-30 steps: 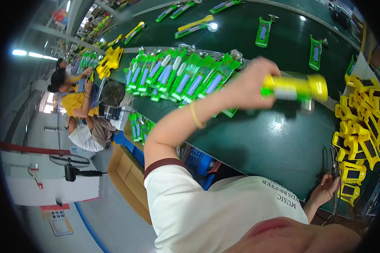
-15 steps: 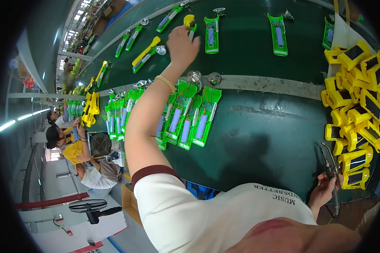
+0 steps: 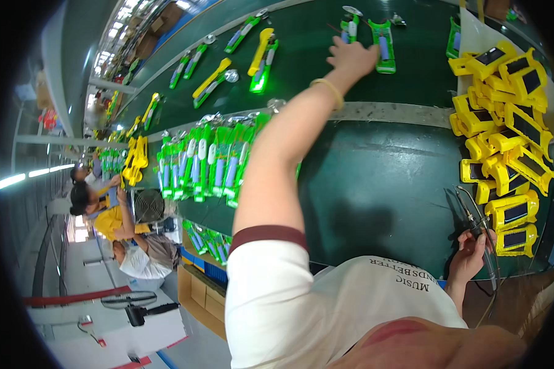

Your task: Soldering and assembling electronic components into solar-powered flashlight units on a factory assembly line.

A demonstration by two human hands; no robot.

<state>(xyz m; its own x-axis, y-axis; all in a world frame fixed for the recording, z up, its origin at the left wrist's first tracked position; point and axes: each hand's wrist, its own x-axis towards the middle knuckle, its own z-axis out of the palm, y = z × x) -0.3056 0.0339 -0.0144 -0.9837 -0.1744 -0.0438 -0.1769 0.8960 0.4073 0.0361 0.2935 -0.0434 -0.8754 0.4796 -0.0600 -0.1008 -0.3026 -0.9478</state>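
Fingers (image 3: 337,43) of our left hand (image 3: 356,60) are spread over one green case (image 3: 353,27), which lies on the far dark green belt (image 3: 308,71); we cannot tell whether they grasp it. With our right hand (image 3: 468,257) we have a thin tool (image 3: 476,227) gripped, near the table's right side.

From left to right, we see first a co-worker in a yellow top (image 3: 114,222), then a few yellow covers (image 3: 138,161) and a square fan (image 3: 148,206). Next, many green cases (image 3: 206,161) stand close together on our table (image 3: 351,175), partly behind our left arm, and below them is a cardboard box (image 3: 198,295). On the belt, a yellow-and-green piece (image 3: 261,61) shines with green light. Just right of our left hand lies another green case (image 3: 385,48). At the far right, yellow frames (image 3: 516,144) with dark panels are heaped, beside the tool.
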